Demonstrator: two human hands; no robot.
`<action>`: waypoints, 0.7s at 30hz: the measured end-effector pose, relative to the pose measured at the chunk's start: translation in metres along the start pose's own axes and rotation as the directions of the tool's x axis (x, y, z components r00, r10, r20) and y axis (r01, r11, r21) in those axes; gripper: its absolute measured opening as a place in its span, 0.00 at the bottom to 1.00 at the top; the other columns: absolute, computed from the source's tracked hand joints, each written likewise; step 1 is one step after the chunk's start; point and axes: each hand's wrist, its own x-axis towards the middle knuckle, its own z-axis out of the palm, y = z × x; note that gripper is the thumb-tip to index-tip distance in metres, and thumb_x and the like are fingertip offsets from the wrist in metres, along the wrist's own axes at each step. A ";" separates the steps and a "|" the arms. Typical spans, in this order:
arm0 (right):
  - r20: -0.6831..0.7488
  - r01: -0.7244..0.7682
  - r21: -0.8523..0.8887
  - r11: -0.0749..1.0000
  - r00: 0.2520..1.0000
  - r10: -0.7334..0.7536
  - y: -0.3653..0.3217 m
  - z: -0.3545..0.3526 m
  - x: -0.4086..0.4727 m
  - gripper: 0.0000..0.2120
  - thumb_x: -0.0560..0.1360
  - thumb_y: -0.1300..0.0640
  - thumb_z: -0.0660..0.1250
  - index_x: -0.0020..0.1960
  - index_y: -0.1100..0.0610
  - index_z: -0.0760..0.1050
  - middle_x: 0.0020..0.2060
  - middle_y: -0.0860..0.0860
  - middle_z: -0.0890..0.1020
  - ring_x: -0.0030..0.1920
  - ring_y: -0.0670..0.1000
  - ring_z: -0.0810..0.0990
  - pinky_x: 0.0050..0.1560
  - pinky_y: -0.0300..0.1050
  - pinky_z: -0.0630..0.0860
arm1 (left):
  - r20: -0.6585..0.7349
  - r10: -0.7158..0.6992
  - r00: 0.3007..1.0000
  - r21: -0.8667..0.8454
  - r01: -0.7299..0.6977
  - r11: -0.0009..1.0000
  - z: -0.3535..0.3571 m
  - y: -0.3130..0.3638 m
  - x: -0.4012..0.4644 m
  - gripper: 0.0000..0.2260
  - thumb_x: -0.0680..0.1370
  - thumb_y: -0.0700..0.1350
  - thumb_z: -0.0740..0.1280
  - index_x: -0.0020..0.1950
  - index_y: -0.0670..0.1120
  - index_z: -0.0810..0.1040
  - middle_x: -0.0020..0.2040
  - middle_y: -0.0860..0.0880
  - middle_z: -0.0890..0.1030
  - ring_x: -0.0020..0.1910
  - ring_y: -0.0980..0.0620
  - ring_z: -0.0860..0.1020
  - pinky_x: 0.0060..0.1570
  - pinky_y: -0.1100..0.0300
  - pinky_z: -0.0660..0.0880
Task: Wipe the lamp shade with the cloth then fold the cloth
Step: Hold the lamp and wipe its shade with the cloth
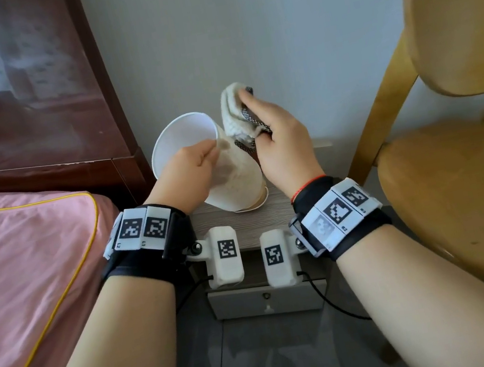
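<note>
White lamp shade [226, 173] tilted, axis far-left to near-right, left hand [190, 173] pinching its rim; right hand [282, 144] grips bunched cloth [237, 116] just right.

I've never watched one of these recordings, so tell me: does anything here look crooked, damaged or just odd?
Yes: the lamp shade is tipped on its side over the bedside table, its wide opening facing the bed, held by the left hand. The right hand grips the bunched cloth against it. No damage or spills show.
</note>
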 end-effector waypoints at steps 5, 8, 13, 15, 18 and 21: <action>0.193 0.127 -0.001 0.992 0.973 -0.124 -0.006 0.010 -0.010 0.33 0.70 0.78 0.54 0.73 0.60 0.66 0.69 0.59 0.70 0.69 0.55 0.69 0.67 0.29 0.60 | -0.008 -0.004 1.000 -0.009 0.004 1.000 0.003 0.001 0.000 0.12 0.83 0.46 0.56 0.51 0.45 0.79 0.34 0.51 0.76 0.34 0.52 0.70 0.36 0.60 0.67; 0.236 0.110 0.007 0.994 0.966 -0.108 0.001 0.014 -0.014 0.33 0.71 0.78 0.53 0.73 0.61 0.64 0.69 0.60 0.70 0.69 0.55 0.69 0.64 0.25 0.59 | -0.015 0.004 1.000 -0.020 -0.005 1.000 0.004 0.000 0.000 0.12 0.83 0.45 0.56 0.51 0.46 0.80 0.35 0.57 0.77 0.34 0.59 0.72 0.34 0.73 0.67; 0.205 0.076 0.058 0.995 0.975 -0.086 0.014 0.019 -0.017 0.33 0.71 0.77 0.53 0.73 0.59 0.65 0.65 0.59 0.74 0.64 0.51 0.71 0.61 0.24 0.62 | -0.013 0.016 1.000 -0.012 -0.017 1.000 0.005 0.000 0.000 0.13 0.83 0.45 0.56 0.49 0.43 0.79 0.35 0.49 0.77 0.33 0.53 0.70 0.35 0.60 0.67; 0.198 0.019 0.039 0.999 0.980 -0.026 0.023 0.022 -0.022 0.33 0.71 0.76 0.53 0.74 0.57 0.64 0.64 0.58 0.75 0.63 0.51 0.72 0.60 0.24 0.62 | -0.013 0.021 1.000 0.000 -0.021 1.000 0.004 0.000 0.001 0.13 0.83 0.45 0.56 0.48 0.42 0.78 0.33 0.48 0.75 0.32 0.52 0.69 0.35 0.58 0.66; 0.216 -0.126 -0.006 0.992 0.968 0.124 0.039 0.024 -0.029 0.32 0.74 0.73 0.54 0.74 0.53 0.65 0.62 0.54 0.76 0.62 0.51 0.73 0.59 0.31 0.64 | -0.011 0.017 1.000 0.022 -0.017 1.000 0.003 -0.001 0.001 0.13 0.82 0.45 0.56 0.48 0.40 0.78 0.30 0.50 0.72 0.30 0.52 0.67 0.34 0.58 0.66; 0.288 -0.222 -0.113 0.969 0.926 0.245 0.052 0.021 -0.033 0.30 0.76 0.69 0.55 0.74 0.48 0.65 0.62 0.51 0.77 0.61 0.51 0.74 0.61 0.39 0.69 | 0.003 0.021 1.000 0.047 -0.021 0.999 0.003 0.000 0.000 0.14 0.83 0.46 0.56 0.53 0.40 0.78 0.38 0.39 0.78 0.37 0.46 0.73 0.42 0.50 0.72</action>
